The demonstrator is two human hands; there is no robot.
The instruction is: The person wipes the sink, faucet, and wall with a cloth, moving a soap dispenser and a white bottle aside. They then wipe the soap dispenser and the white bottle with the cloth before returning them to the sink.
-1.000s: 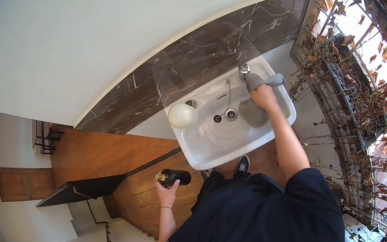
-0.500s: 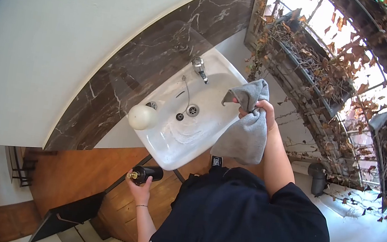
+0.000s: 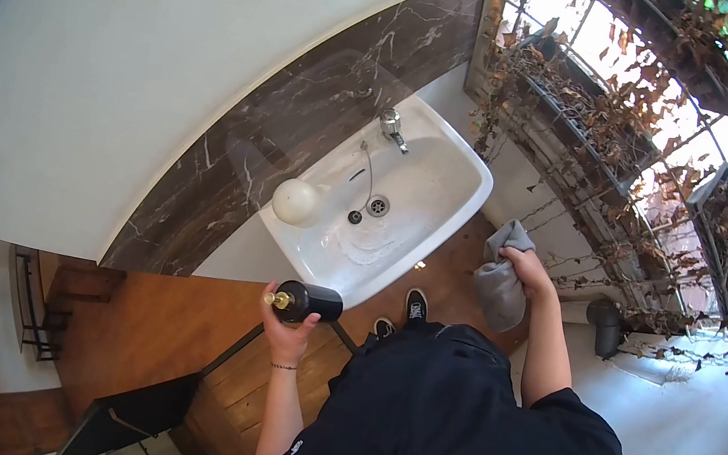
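Note:
My left hand (image 3: 284, 333) is wrapped round a black bottle (image 3: 320, 302) with a gold-coloured top, tilted on its side in this view by the sink's near left corner. In my right hand (image 3: 529, 269) a grey cloth (image 3: 500, 297) is bunched, its lower part hanging down to the right of the sink. The white sink (image 3: 473, 190) has a chrome tap (image 3: 392, 126), a drain (image 3: 377, 206) and a black plug (image 3: 355, 218) on a chain. White smears show in the basin.
A smooth white globe (image 3: 294, 202) overlaps the sink's left corner. Dark marble (image 3: 305, 115) lines the wall behind. Right of me are a window with dried vines (image 3: 581, 100) and a grey pipe (image 3: 603, 327). A black panel (image 3: 131, 414) stands at lower left.
My right hand has drawn the cloth away from over the sink, to the right and down. The left hand has raised the bottle closer to the sink's corner.

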